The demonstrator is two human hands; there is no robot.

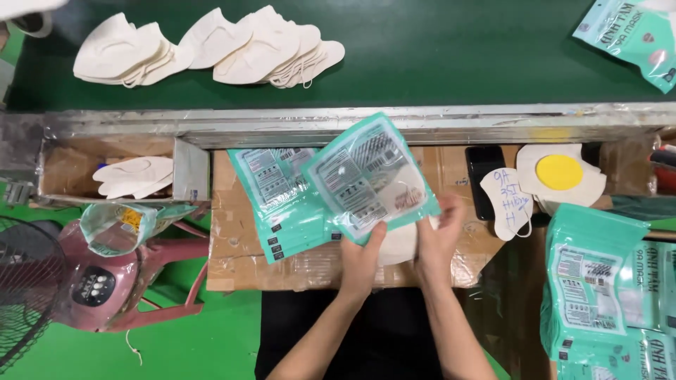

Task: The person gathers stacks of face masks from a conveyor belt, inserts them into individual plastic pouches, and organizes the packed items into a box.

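Head view, lower centre of the frame: the left hand [362,262] has its fingers closed on the bottom edge of a teal pouch [372,177], while the right hand [438,236] pinches a white mask [399,243] at the pouch's opening. Beneath lies the cardboard surface [232,239], with more pouches [278,200] left of centre. Farther up, loose masks [211,46] lie on the green belt [451,56].
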